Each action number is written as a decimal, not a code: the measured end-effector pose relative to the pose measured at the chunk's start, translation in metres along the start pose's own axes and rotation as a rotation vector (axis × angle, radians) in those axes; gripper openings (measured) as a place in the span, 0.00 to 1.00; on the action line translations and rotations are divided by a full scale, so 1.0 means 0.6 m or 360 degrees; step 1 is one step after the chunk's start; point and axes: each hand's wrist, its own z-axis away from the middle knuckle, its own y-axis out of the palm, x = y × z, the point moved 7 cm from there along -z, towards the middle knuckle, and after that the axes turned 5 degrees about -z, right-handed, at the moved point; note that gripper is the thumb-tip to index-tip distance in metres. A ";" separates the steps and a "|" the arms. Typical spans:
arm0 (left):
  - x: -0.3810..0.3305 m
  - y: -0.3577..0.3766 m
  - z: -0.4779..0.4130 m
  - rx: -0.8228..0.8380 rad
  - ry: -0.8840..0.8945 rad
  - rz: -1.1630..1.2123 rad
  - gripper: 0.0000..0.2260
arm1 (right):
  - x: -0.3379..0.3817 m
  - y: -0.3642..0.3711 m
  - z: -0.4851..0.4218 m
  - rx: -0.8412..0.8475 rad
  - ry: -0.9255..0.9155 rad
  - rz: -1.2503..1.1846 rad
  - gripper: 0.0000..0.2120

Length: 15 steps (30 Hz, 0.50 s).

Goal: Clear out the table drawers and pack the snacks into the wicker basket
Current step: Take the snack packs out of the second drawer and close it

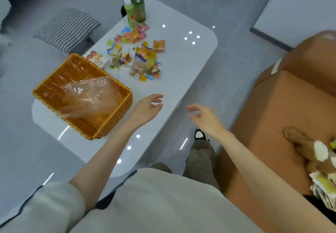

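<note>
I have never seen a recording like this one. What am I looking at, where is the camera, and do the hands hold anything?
There is no machine here. A person wears one camera on the head, looking forward and down, so you see their own arms. The left hand hovers over the white table, and the right hand is just past its edge. Both are open and hold nothing. On the table stands a wicker basket with a crumpled clear plastic bag in it. Beyond it lies a heap of wrapped snacks, and two green bottles stand at the far end.
</note>
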 end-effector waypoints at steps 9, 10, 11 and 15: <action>-0.017 0.094 0.000 -0.0531 -0.0574 0.0327 0.16 | -0.023 -0.035 -0.162 0.0862 -0.0521 0.0582 0.14; -0.023 0.108 0.001 -0.0565 -0.0619 0.0364 0.17 | -0.026 -0.036 -0.172 0.0926 -0.0554 0.0618 0.14; -0.028 0.124 0.001 -0.0605 -0.0655 0.0407 0.17 | -0.030 -0.036 -0.184 0.1005 -0.0581 0.0664 0.14; -0.029 0.181 -0.001 -0.0752 -0.0791 0.0550 0.17 | -0.055 -0.025 -0.233 0.1211 -0.0669 0.0844 0.14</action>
